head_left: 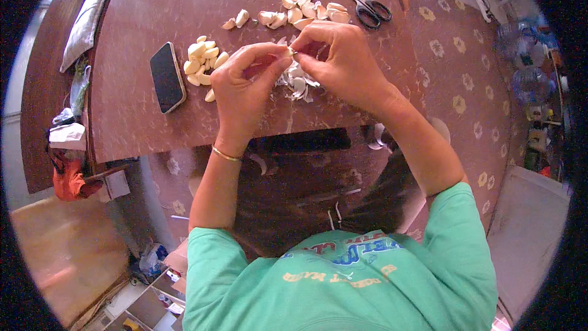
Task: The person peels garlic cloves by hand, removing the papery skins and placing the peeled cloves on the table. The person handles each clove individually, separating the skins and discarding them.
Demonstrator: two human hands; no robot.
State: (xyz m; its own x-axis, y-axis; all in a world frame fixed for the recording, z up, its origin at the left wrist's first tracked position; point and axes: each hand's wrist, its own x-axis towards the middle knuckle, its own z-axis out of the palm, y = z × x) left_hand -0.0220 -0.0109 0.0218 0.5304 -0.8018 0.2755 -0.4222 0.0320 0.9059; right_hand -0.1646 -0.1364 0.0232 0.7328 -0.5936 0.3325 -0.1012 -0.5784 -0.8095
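My left hand (245, 83) and my right hand (343, 61) meet over a brown table (141, 129), both pinching a single garlic clove (288, 53) between their fingertips. Under the hands lies a small heap of papery white garlic skins (297, 83). To the left sits a pile of peeled cloves (202, 64). Beyond the hands, several unpeeled cloves (300, 12) are strewn in a row.
A black phone (166, 76) lies face up left of the peeled pile. Black-handled scissors (365, 7) rest at the far right of the table. Patterned floor (465, 86) lies to the right, with plastic bottles (527, 79) near the edge. Clutter sits at the left.
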